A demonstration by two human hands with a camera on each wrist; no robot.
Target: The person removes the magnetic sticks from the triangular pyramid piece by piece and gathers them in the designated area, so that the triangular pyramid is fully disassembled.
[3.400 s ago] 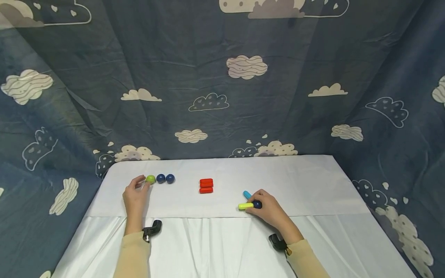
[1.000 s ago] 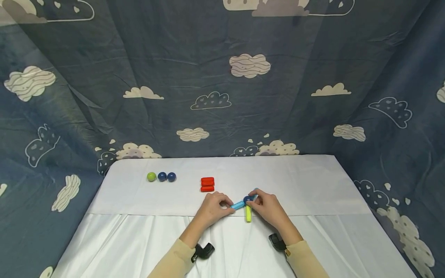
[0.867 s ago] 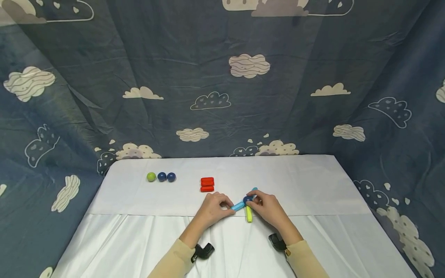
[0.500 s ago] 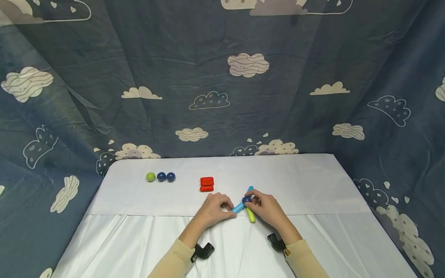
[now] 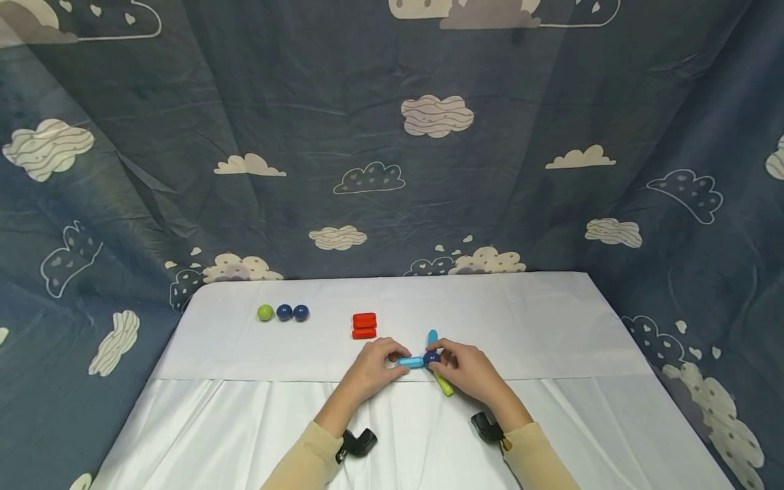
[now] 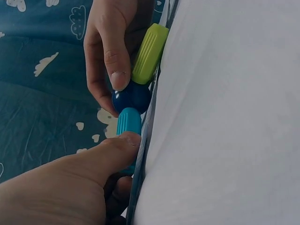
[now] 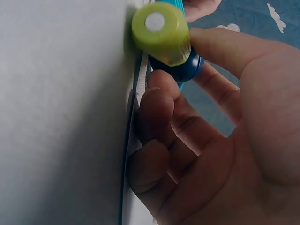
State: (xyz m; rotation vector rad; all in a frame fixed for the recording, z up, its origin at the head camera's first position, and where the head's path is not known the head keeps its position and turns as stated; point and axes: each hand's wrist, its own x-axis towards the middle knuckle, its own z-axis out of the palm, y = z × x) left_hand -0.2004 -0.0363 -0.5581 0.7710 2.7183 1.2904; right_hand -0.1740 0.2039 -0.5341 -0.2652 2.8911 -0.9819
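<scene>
A dark blue ball (image 5: 431, 356) lies near the table's fold line with three short sticks joined to it. My right hand (image 5: 438, 361) pinches the ball (image 7: 185, 70) between thumb and fingers. My left hand (image 5: 397, 358) pinches a light blue stick (image 5: 412, 361) whose end meets the ball (image 6: 131, 96) on its left. A second light blue stick (image 5: 432, 337) points away from the ball towards the back. A yellow-green stick (image 5: 445, 385) juts from the ball towards me and to the right. In the left wrist view my thumb lies on the light blue stick (image 6: 129, 123), beside the yellow-green stick (image 6: 150, 52).
Three stacked red sticks (image 5: 364, 325) lie just behind my left hand. A green ball (image 5: 265, 312) and two dark blue balls (image 5: 292, 312) sit in a row at the back left. White cloth (image 5: 539, 320) covers the table; cloud-print fabric (image 5: 392, 136) hangs behind.
My left hand left the green ball and came to the centre with a light blue stick, now level against the ball. The yellow-green stick swung from pointing left to pointing down-right.
</scene>
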